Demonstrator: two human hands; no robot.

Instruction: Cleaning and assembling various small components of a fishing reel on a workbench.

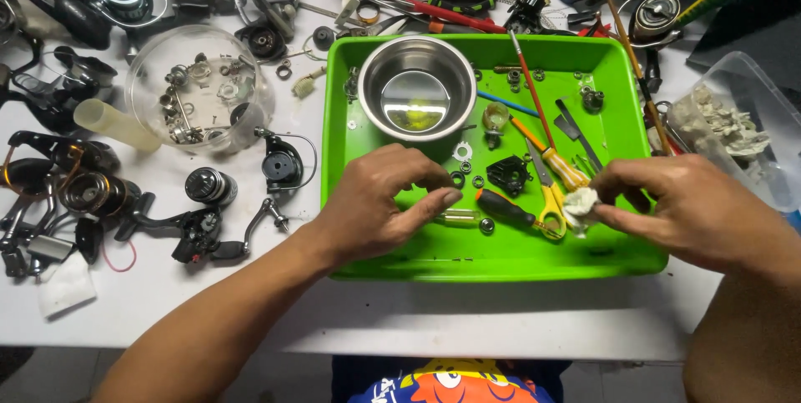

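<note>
While the left hand (pixel 380 203) curls over the front of the green tray (pixel 501 261), its fingertips pinched narrowly near some small washers (pixel 467 179), whether it grips anything I cannot tell. The right hand (pixel 692 207) pinches a wad of white cloth (pixel 580 203) at the tray's front right, beside yellow-handled scissors (pixel 549 194). A steel bowl (pixel 415 86) sits toward the back left corner.

head view | looks steeply down | close over green tray (pixel 626 132)

Whatever the left hand (pixel 375 203) pinches is perhaps too small.
</note>
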